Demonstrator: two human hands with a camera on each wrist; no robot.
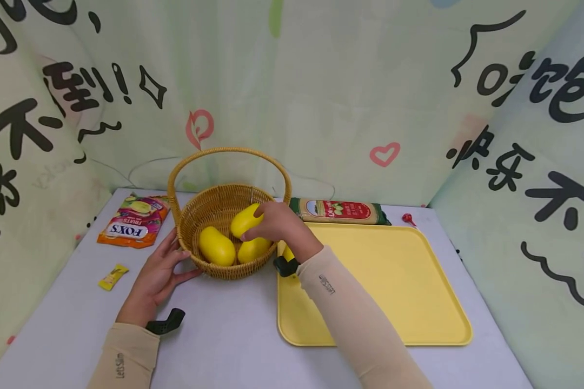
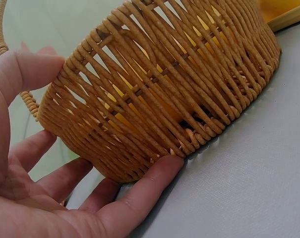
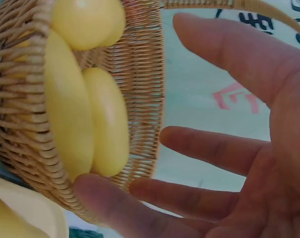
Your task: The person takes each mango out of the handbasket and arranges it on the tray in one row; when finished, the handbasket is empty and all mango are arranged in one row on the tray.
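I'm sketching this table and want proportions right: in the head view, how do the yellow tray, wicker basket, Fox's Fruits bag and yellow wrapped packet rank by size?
Largest to smallest, as they look:
1. Yellow tray, partly covered yet clearly widest
2. Wicker basket
3. Fox's Fruits bag
4. Yellow wrapped packet

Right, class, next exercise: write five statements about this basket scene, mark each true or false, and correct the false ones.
1. Three yellow fruits show inside the wicker basket. True.
2. The left hand touches the basket. True.
3. The right hand grips the basket's handle. False: its fingers are spread and grip nothing.
4. In the head view, the yellow tray lies left of the basket. False: it lies to the right.
5. In the head view, the FOX'S packet lies left of the basket. True.
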